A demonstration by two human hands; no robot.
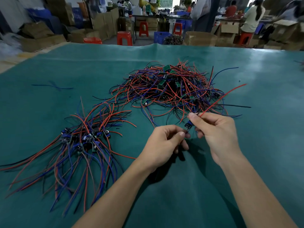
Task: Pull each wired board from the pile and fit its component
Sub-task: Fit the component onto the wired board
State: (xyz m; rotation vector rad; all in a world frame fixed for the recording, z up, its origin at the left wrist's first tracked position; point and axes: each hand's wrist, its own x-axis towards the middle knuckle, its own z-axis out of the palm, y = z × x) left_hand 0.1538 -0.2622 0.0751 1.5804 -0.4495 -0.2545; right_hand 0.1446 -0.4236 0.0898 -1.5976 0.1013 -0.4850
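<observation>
The step in hand is judged to be the fitting of a component to one board already drawn from the pile. The right hand [217,134] is raised just above the green surface [164,195], its grip clamped between thumb and forefinger on the wires of a single wired board [187,125], whose small dark and blue body hangs just below the fingertips; its red wire [225,96] runs up and to the right over the edge of the pile. The left hand [164,143] sits just beside it, fingers curled, with thumb and forefinger pinched together at the lower end of the board; what it holds is too small and too blurred to identify, though it is judged to be the component or the board's lower edge. The unsorted pile [169,86], a tangle of red, blue and black wire with green boards showing, lies on the surface beyond both hands. A second group, the sorted bundle [85,139], lies well apart to the left with its boards gathered at the middle and wires fanned out; it is judged to be finished work. Much of the pile remains, so the task is judged well short of complete. The next move calls for a steady hold on the board, alignment at the pinch point, and firm seating without bending the wires.
</observation>
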